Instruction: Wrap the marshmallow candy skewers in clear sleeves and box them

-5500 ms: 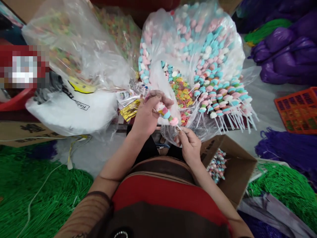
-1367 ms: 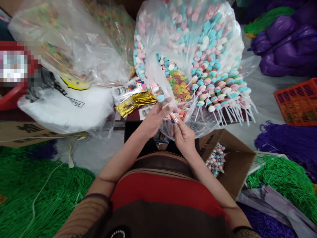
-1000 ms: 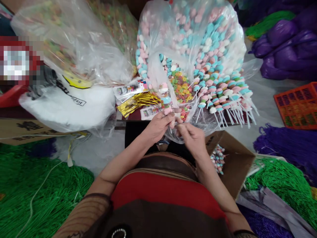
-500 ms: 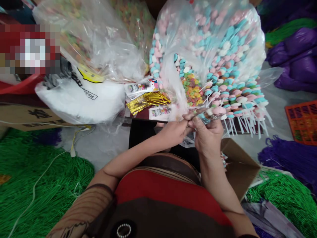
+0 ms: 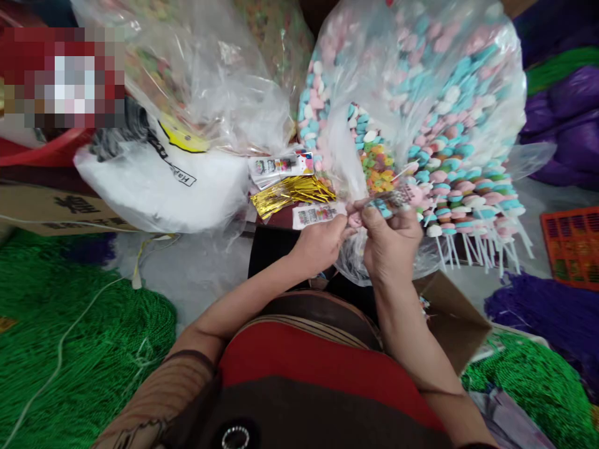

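My right hand [image 5: 390, 240] is closed around a candy skewer [image 5: 387, 206] in a clear printed wrapper. Pink and blue candies show through the plastic, and its far end points right. My left hand [image 5: 322, 243] pinches the near end of the same wrapped skewer, fingertips close to my right thumb. What exactly lies between the left fingers is partly hidden. Just left of the hands lie a bundle of gold twist ties [image 5: 292, 192] and small printed wrappers [image 5: 318, 213]. Several candy skewers [image 5: 468, 181] with white sticks are piled to the right.
A big clear bag of pink, blue and white candies [image 5: 449, 81] stands behind, with ring candies [image 5: 378, 167] before it. At left are a white plastic bag [image 5: 163, 187] and a red basin [image 5: 51, 146]. An open cardboard box [image 5: 453, 318] sits low right; green cords [image 5: 84, 337] cover the floor.
The whole view has shifted slightly, with the table things further right. Both hands still hold the wrapped skewer, now turned nearer level, with more pink showing by the left fingertips.
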A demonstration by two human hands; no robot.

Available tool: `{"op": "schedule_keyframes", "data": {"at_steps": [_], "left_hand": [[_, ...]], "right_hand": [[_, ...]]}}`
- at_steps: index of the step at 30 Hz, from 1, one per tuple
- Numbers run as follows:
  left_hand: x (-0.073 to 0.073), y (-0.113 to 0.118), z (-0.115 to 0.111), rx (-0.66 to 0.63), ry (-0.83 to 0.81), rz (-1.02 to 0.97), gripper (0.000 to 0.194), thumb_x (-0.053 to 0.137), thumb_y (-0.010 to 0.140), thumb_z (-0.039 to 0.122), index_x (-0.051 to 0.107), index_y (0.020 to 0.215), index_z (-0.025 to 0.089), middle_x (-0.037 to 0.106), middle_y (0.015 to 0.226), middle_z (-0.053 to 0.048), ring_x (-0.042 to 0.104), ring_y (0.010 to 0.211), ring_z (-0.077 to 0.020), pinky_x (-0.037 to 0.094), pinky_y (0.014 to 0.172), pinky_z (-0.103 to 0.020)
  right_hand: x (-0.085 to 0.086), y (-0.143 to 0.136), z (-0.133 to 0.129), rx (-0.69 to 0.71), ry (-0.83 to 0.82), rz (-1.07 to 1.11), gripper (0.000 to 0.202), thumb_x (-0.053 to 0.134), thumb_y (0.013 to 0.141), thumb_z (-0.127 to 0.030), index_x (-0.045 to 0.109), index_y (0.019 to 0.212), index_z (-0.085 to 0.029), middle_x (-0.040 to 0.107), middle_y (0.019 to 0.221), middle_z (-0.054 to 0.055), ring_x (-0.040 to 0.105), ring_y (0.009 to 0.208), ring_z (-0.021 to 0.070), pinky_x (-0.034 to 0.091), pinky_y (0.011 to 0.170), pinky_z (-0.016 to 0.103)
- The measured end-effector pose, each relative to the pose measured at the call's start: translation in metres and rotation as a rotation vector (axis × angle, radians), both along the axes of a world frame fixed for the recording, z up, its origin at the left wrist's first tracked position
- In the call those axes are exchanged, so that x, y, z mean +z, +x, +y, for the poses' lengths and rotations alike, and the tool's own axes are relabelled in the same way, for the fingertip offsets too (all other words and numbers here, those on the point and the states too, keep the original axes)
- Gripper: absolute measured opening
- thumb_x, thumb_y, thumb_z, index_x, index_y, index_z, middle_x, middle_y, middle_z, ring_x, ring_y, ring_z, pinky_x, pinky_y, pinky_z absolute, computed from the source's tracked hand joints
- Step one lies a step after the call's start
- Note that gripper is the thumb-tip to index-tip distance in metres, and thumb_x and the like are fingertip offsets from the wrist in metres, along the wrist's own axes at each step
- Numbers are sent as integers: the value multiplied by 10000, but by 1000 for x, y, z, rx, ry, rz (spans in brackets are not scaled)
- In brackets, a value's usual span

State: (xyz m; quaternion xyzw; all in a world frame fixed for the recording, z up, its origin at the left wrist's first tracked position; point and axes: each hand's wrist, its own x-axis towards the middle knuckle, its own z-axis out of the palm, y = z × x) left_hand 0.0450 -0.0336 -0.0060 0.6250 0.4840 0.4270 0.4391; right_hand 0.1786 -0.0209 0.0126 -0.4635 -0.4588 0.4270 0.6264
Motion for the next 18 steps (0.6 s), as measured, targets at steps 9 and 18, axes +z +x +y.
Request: {"op": "schedule_keyframes", "data": {"at_steps": [9, 18], "left_hand": [[-4, -54, 27, 330, -328, -774, 417, 676, 906, 575, 555, 762, 203, 328, 460, 125, 278, 351, -35, 373, 434, -187], [-3, -55, 28, 366, -452, -934, 376, 651, 964, 458, 551, 728, 182, 335, 428, 129, 304, 327, -31, 419, 430, -180]], "right_hand": [[-25, -30, 54, 338, -12, -1036, 212, 576, 966, -242, 781, 998, -196, 785, 1040, 102, 709, 1023, 259, 537, 939, 397], [-32, -53, 70, 312, -145, -1496, 301, 469, 1008, -217, 753, 1079, -151, 738, 1176, 178, 663, 1019, 286, 491, 810, 363]]}}
